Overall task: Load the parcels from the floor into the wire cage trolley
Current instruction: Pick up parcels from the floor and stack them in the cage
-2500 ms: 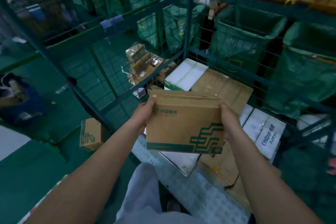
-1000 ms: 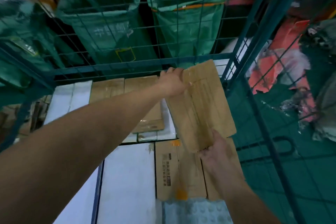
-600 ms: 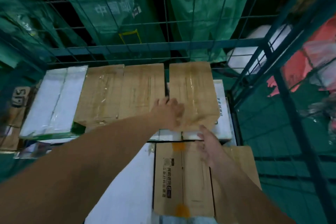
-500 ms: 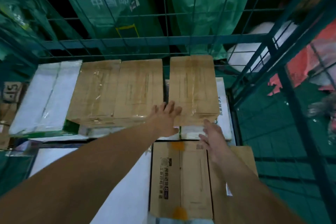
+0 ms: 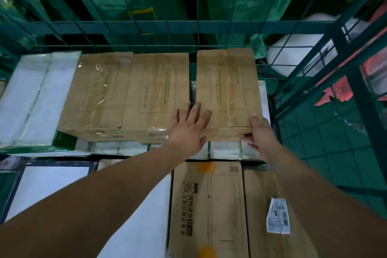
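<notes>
Both forearms are bare up from the left hand [image 5: 189, 130] and right hand [image 5: 260, 136]; no sleeves, gloves or jewellery show.

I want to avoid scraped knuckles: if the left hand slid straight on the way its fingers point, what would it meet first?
Likely the cage's back wire wall. The left hand lies flat over the gap between two brown boxes, fingers pointing that way; depth is hard to judge.
</notes>
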